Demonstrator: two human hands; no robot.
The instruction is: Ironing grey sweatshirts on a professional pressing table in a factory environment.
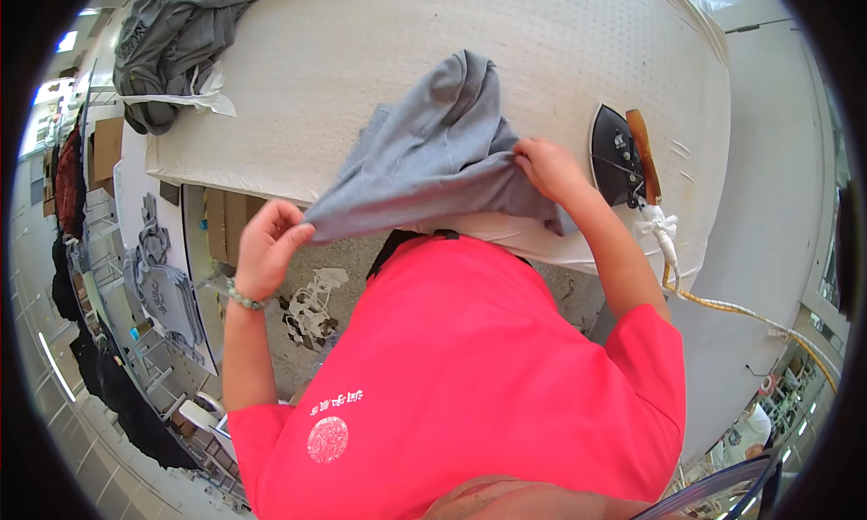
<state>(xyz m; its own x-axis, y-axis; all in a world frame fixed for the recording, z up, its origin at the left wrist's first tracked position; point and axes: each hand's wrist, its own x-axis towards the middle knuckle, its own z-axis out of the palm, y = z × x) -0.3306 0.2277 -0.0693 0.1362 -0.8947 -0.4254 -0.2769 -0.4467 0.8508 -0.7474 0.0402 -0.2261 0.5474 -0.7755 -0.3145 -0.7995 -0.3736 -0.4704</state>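
A grey-blue cloth garment (424, 159) lies bunched at the near edge of a padded, cream-covered ironing table (560, 41). Its exact kind does not show through the folds. At its left corner, my left hand (271, 244) pinches the fabric between thumb and fingers, just off the table's edge. My right hand (548, 168) grips the garment's right side, over the tabletop. Between the hands the near edge of the cloth is stretched, while the middle rises in loose folds. To the right of my right hand rests an iron (616, 154) with a wooden handle.
Dark grey garments (181, 41) are heaped at the table's far left. A cord (741, 309) trails from the iron off the right side. Folded grey garments (167, 294) lie on a surface to the left. White scraps (316, 303) are on the floor below. Another person (750, 430) shows far right.
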